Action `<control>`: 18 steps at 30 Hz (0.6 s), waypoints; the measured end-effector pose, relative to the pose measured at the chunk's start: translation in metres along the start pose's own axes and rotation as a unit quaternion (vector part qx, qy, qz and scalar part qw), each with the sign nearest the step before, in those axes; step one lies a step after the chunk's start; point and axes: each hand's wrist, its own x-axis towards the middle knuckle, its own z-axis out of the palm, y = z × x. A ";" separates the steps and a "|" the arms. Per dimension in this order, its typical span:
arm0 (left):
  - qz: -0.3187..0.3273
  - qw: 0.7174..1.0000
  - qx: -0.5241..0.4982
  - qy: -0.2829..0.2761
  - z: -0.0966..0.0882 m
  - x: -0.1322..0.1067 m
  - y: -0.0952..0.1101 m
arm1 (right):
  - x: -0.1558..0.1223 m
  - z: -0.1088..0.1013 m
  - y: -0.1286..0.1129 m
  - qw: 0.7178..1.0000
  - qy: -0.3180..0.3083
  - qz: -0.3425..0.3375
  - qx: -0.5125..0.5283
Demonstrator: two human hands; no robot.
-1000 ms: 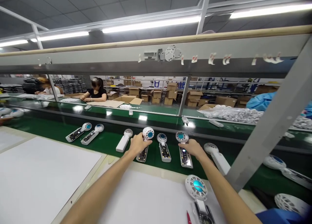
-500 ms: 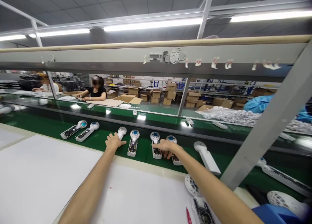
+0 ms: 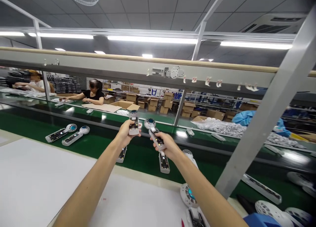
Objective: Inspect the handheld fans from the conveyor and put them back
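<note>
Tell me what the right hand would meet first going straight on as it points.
Beyond the white, round-headed fan in its grip, the right hand would probably first meet the white plastic fan with exposed dark circuitry in the left hand, though depth is unclear.

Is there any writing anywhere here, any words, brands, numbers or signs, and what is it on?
No text can be read for certain.
White strips on the overhead beam: red marks, too small to read.
Device in the left hand: any print is too small to read.
Other device in the right hand: likewise.
White sheet: a small reddish mark, not legible.
</note>
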 end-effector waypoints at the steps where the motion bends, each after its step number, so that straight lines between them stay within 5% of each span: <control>1: 0.008 0.999 -0.029 -0.022 0.006 -0.009 0.006 | -0.011 -0.003 -0.006 0.999 0.002 -0.030 0.023; 9: 0.080 0.983 -0.096 -0.133 0.039 -0.072 0.029 | -0.081 -0.024 -0.033 0.975 0.031 -0.192 0.104; 18: 0.114 0.968 -0.084 -0.206 0.060 -0.096 0.026 | -0.112 -0.032 -0.036 0.959 -0.022 -0.272 0.073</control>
